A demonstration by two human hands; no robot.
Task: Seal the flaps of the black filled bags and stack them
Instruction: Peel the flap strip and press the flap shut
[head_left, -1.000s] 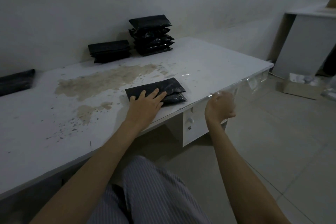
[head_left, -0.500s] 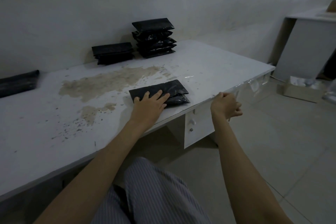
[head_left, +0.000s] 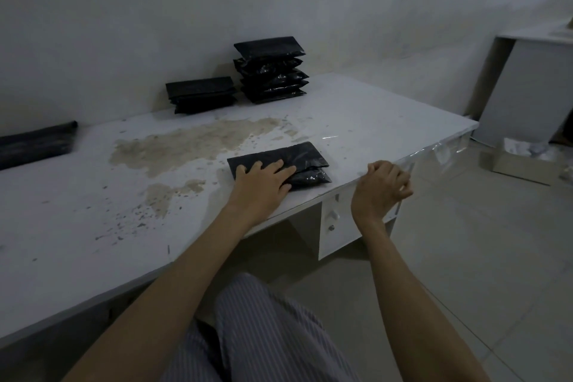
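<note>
A black filled bag (head_left: pixel 305 158) lies on top of another bag near the front edge of the white table (head_left: pixel 372 115). My left hand (head_left: pixel 263 180) lies flat on the bag's left half, fingers spread, pressing it down. At the table's front edge, right of the bags, my right hand (head_left: pixel 381 187) is curled shut. I cannot make out anything thin between its fingers. Against the wall at the back stand a tall stack of several black bags (head_left: pixel 271 71) and, left of it, a low stack (head_left: pixel 200 94).
A black roll (head_left: pixel 34 143) lies at the far left of the table. Brown stains (head_left: pixel 192 143) cover the tabletop's middle. Clear film (head_left: pixel 446 146) hangs off the table's right front edge. Drawer knobs (head_left: pixel 333 215) sit below it. A cardboard box (head_left: pixel 521 161) and a white cabinet (head_left: pixel 527 84) stand on the floor at right.
My right hand has risen from below the table edge up to the edge. The left hand stays pressed on the bag. The view has shifted slightly.
</note>
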